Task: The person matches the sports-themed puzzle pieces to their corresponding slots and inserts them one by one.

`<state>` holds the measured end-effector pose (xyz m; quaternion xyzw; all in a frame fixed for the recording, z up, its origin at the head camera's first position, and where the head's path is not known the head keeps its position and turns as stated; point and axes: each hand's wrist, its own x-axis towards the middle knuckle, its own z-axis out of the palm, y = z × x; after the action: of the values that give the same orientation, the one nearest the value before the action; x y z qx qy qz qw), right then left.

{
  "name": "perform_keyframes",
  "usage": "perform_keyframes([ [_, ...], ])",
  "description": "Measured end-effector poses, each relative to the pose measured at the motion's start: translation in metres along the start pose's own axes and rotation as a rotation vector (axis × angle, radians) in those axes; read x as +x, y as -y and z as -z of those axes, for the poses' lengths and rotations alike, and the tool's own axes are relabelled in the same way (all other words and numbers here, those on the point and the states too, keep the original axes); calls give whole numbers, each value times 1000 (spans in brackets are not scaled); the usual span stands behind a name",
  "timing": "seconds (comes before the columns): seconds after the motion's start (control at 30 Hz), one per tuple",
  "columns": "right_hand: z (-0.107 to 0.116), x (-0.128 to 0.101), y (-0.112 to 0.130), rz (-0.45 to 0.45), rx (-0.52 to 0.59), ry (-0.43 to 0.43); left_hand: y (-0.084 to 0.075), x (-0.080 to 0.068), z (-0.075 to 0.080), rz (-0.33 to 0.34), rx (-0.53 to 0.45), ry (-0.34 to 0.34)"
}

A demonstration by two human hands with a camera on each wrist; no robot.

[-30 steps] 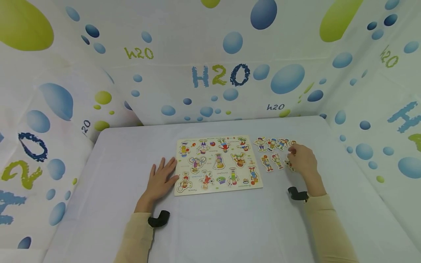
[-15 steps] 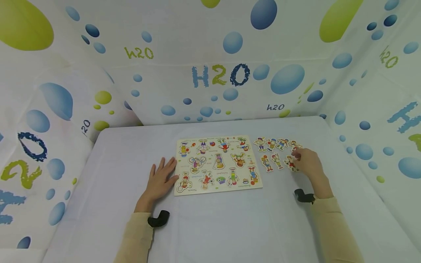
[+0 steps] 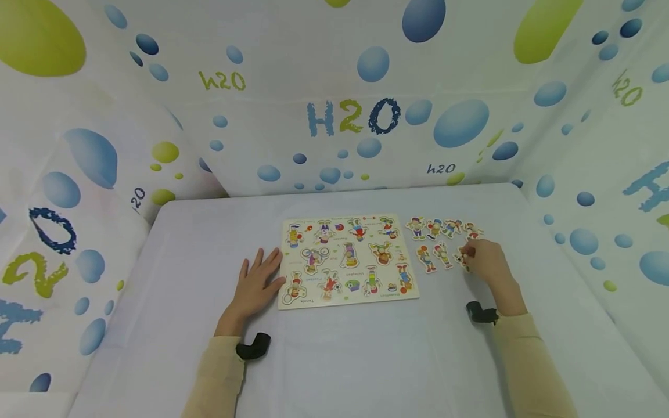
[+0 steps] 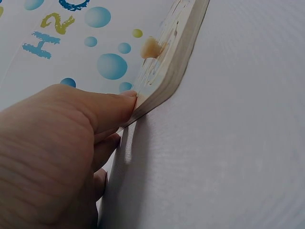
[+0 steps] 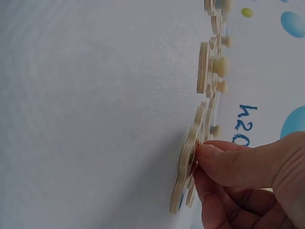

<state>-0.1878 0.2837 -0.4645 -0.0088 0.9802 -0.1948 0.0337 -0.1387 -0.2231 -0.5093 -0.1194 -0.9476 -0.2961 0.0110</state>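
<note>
A wooden peg puzzle board (image 3: 340, 299) lies on the white table, its printed figures facing away from me. My left hand (image 3: 255, 288) rests at the board's left edge, fingers spread and straight, thumb touching the side. To the right of the board my right hand (image 3: 488, 261) pinches a wooden puzzle piece (image 5: 185, 164) between thumb and finger. That piece shows a small football figure, partly hidden by the fingers; its knob is covered. Whether it is off the table I cannot tell. Other loose puzzle pieces (image 3: 425, 259) lie beside it in two rows.
A white cloth with blue and green drops (image 3: 371, 64) hangs behind and on both sides of the table (image 3: 366, 360). Black wrist cameras (image 3: 254, 347) sit on both wrists. Several knobbed pieces stand close beside the right hand.
My right hand has moved slightly right, off the upper-row piece, and its fingers are now at the football piece below. The left hand stays in place. The head view has shifted slightly.
</note>
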Motion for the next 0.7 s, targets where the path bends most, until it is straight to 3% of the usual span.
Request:
perform_keyframes([
  [0.53,0,3,-4,-25,9,54,0,0,1,-3,-6,1],
  [0.7,3,-1,-5,1,-14,1,-1,0,2,4,-9,11],
])
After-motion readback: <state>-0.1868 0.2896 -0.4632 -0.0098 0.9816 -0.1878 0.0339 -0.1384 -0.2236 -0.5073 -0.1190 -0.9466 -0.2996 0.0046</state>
